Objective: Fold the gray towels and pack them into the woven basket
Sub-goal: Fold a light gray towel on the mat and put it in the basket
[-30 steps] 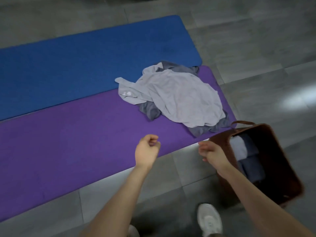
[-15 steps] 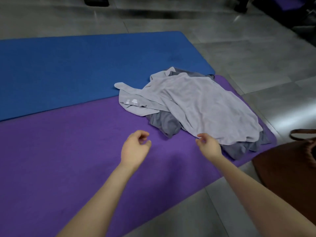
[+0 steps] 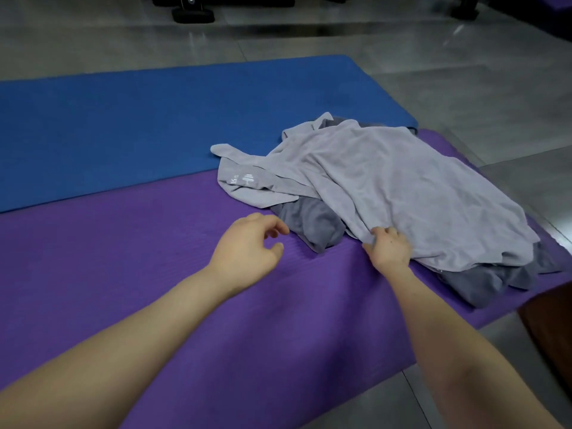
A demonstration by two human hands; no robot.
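Gray floor tiles (image 3: 464, 88) carry a blue mat (image 3: 154, 119) and a purple mat (image 3: 123, 274) side by side. Crumpled gray towels (image 3: 402, 193) lie heaped on the purple mat's right end. Right hand (image 3: 390, 251) pinches the light towel's near edge; left hand (image 3: 247, 249) hovers with a loose, empty grip. Basket corner (image 3: 551, 320) shows at far right.

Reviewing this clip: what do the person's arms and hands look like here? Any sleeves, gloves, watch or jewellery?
Both forearms are bare up to the bottom edge of the picture: no sleeves show. The left hand and the right hand wear no gloves, and no rings, watch or bracelet show on either hand or wrist. Nothing else of the clothing is in view.
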